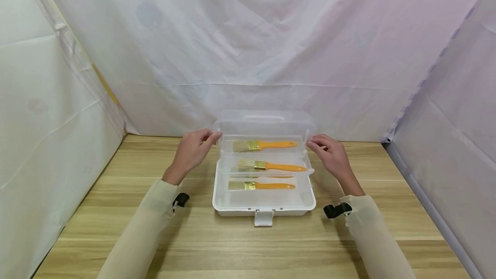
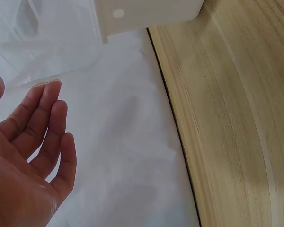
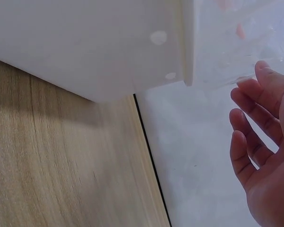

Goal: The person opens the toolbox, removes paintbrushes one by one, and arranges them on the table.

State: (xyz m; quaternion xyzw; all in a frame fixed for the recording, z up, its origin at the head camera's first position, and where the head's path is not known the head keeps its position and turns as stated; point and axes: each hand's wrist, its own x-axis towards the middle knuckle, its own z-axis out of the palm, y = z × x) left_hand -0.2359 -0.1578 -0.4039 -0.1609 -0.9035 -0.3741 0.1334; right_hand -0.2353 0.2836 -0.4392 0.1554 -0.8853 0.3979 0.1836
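Observation:
A white plastic storage box stands on the table with its clear lid raised at the back. Translucent tiered trays are spread above the base. Several flat paintbrushes with orange handles and gold ferrules lie in the trays and base, bristles to the left. My left hand pinches the lid's left edge between thumb and fingers. At the opposite edge, my right hand pinches the lid between thumb and index finger; its other fingers curve loosely below.
A white latch hangs at the box's front. The wood-grain table ends at a pale cloth backdrop close behind the lid. Cloth walls stand at both sides. Black wrist cameras sit on both sleeves.

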